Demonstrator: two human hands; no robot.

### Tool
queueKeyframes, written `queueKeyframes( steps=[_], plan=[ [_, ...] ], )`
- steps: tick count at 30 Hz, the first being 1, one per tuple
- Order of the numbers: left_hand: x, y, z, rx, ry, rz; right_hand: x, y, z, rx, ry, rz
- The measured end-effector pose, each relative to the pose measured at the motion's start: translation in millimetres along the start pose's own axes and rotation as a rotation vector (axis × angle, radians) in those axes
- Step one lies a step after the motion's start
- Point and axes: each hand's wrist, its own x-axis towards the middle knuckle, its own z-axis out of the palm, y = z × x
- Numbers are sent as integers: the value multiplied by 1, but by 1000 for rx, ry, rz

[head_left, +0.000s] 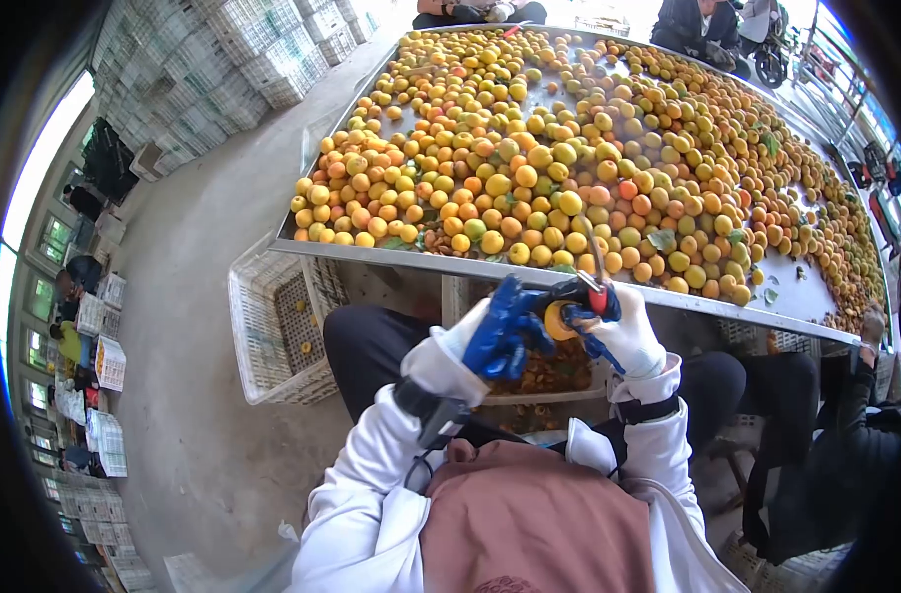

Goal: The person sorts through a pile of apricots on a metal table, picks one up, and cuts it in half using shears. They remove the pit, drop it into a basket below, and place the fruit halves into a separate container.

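My left hand (505, 334), in a white glove with blue-coated fingers, is closed against a yellow-orange apricot (557, 321) in front of my lap. My right hand (616, 326), gloved the same way, grips a tool with a red handle (597, 296) and a thin metal end pointing up and away from me. Its fingers also meet the apricot, so the fruit sits between both hands. The exact shape of the tool's tip is hard to make out against the fruit behind. Many apricots (526, 176) lie spread over the metal-rimmed table (421, 259) just beyond my hands.
Below my hands stands a crate of halved fruit pieces (569, 371). A white plastic crate (248, 326) is on the floor to the left. A co-worker's hand (872, 326) touches the table's right corner. Stacked crates (204, 79) rise at the back left; other people sit across the table.
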Motion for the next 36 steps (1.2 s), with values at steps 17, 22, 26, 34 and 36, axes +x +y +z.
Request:
queueKeyframes(
  steps=[17, 22, 26, 34, 36],
  plan=[
    [91, -72, 16, -256, 166, -64, -15, 23, -33, 950, 476, -252],
    [102, -77, 40, -201, 249, -60, -14, 26, -28, 886, 573, -371],
    [105, -80, 39, -208, 206, -24, -21, 39, -29, 779, 586, -459],
    [120, -108, 27, 1036, 385, 681, -21, 61, -31, 790, 508, -578],
    [121, -112, 33, 891, 435, 499, -19, 64, -34, 1141, 359, -521]
  ],
)
